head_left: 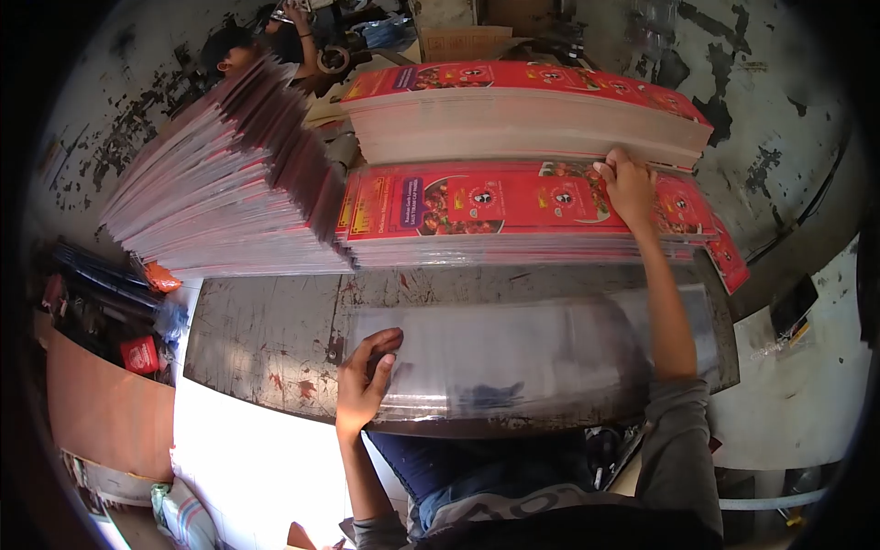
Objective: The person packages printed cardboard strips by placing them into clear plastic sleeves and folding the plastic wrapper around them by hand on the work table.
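Note:
Clear plastic sleeves (pixel 522 353) lie in a flat pile along the front of the worktable. My left hand (pixel 368 376) rests at the left end of that pile, thumb and fingers apart. Behind the sleeves is a low stack of long red printed sheets (pixel 527 215) with food pictures. My right hand (pixel 629 191) reaches over the sleeves to this stack, its fingers bent round the far edge of the top sheet. The fingertips are partly hidden. A taller stack of the same red sheets (pixel 532 124) stands just behind.
A high leaning pile of sleeved sheets (pixel 238 197) fans out at the left. The worn metal tabletop (pixel 266 321) shows scratches. One red sheet (pixel 729 257) sticks out at the right end. Another person (pixel 234 55) is at the back left. A red box (pixel 139 355) sits at the lower left.

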A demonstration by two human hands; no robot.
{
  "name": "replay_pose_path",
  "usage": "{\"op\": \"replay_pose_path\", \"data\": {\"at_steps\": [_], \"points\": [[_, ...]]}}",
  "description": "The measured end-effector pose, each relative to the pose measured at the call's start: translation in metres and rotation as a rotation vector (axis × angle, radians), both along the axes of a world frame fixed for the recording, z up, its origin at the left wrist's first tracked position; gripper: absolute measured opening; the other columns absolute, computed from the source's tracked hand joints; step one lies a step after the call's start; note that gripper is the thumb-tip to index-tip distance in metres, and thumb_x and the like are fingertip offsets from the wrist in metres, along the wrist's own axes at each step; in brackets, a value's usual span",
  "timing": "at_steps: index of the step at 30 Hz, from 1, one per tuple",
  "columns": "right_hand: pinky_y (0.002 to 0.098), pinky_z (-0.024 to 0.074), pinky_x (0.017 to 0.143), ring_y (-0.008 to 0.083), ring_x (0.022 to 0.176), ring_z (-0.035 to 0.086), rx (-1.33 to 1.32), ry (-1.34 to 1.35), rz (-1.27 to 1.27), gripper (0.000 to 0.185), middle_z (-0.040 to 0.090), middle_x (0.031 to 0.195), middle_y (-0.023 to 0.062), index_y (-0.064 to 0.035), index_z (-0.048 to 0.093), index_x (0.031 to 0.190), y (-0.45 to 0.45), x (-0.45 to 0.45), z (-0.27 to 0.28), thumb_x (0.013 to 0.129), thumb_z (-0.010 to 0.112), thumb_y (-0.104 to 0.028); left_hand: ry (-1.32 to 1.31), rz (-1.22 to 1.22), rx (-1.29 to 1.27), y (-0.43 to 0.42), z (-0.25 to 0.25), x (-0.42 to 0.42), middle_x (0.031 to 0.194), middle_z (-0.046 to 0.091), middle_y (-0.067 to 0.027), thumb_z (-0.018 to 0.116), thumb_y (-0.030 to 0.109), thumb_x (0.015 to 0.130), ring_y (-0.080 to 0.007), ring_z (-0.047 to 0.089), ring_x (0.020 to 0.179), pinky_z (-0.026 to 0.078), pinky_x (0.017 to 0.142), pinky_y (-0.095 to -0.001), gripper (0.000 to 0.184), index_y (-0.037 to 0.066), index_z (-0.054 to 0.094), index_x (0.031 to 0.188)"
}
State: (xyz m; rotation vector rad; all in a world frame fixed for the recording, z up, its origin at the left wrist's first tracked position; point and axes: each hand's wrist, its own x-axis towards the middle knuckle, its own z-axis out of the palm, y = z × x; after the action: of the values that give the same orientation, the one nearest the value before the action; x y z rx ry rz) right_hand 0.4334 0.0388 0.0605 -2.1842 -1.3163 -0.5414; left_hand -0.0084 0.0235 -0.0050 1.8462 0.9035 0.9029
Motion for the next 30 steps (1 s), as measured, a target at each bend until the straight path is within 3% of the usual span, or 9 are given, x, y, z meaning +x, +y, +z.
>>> {"op": "replay_pose_path", "data": {"at_steps": [8,14,16,22,26,30], "points": [[0.0476,0.0358,0.083,0.0299,0.093,0.055,0.036,-0.011,-0.114,0.024,0.061,0.081,0.0104,-0.0067,0.057,0.084,0.000,-0.017,0.002,0.081,0.064,-0.029,-0.011,0.006,-0.034,0.000,0.002,0.001,0.108,0.063,-0.0164,0.051,0.003,0.087,-0.0254,0.060,0.104,0.047,0.088,-0.0322,0.028,-0.004,0.054,0.114],[0.0474,0.0349,0.084,0.0294,0.103,0.049,0.113,-0.115,-0.247,0.023,0.055,0.105,0.0112,-0.0066,0.054,0.095,-0.004,-0.041,0.014,0.081,0.062,-0.024,-0.003,0.009,-0.023,0.000,0.001,0.000,0.108,0.063,-0.0163,0.051,0.003,0.087,-0.0250,0.061,0.103,0.047,0.088,-0.0318,0.028,-0.004,0.054,0.114],[0.0477,0.0341,0.087,0.0295,0.108,0.046,0.370,-0.292,-0.089,0.029,0.051,0.114,0.0120,-0.0067,0.053,0.104,-0.003,-0.042,0.020,0.081,0.061,-0.022,-0.009,0.004,-0.015,0.000,0.002,0.001,0.108,0.063,-0.0162,0.051,0.003,0.087,-0.0248,0.061,0.103,0.047,0.088,-0.0316,0.027,-0.004,0.054,0.114],[0.0443,0.0345,0.093,0.0277,0.107,0.049,0.491,-0.509,0.280,0.037,0.052,0.118,0.0119,-0.0061,0.053,0.112,0.035,-0.040,0.071,0.082,0.061,-0.026,0.020,0.023,-0.034,0.000,0.005,0.002,0.108,0.063,-0.0163,0.051,0.004,0.088,-0.0240,0.061,0.103,0.047,0.088,-0.0310,0.027,-0.004,0.054,0.114],[0.0422,0.0360,0.092,0.0247,0.107,0.051,0.315,-0.557,0.194,0.038,0.054,0.121,0.0076,-0.0084,0.051,0.119,0.063,-0.021,0.045,0.085,0.059,-0.024,-0.001,0.024,-0.058,0.000,0.005,0.001,0.108,0.062,-0.0161,0.051,0.004,0.088,-0.0240,0.061,0.103,0.047,0.087,-0.0308,0.027,-0.004,0.054,0.114],[0.0409,0.0365,0.085,0.0220,0.099,0.053,0.308,-0.474,0.112,0.031,0.058,0.107,0.0044,-0.0083,0.055,0.111,0.062,-0.032,0.051,0.084,0.060,-0.022,0.002,0.026,-0.089,0.001,0.007,0.001,0.109,0.062,-0.0160,0.051,0.004,0.089,-0.0239,0.060,0.103,0.047,0.087,-0.0307,0.027,-0.004,0.054,0.114]]}}
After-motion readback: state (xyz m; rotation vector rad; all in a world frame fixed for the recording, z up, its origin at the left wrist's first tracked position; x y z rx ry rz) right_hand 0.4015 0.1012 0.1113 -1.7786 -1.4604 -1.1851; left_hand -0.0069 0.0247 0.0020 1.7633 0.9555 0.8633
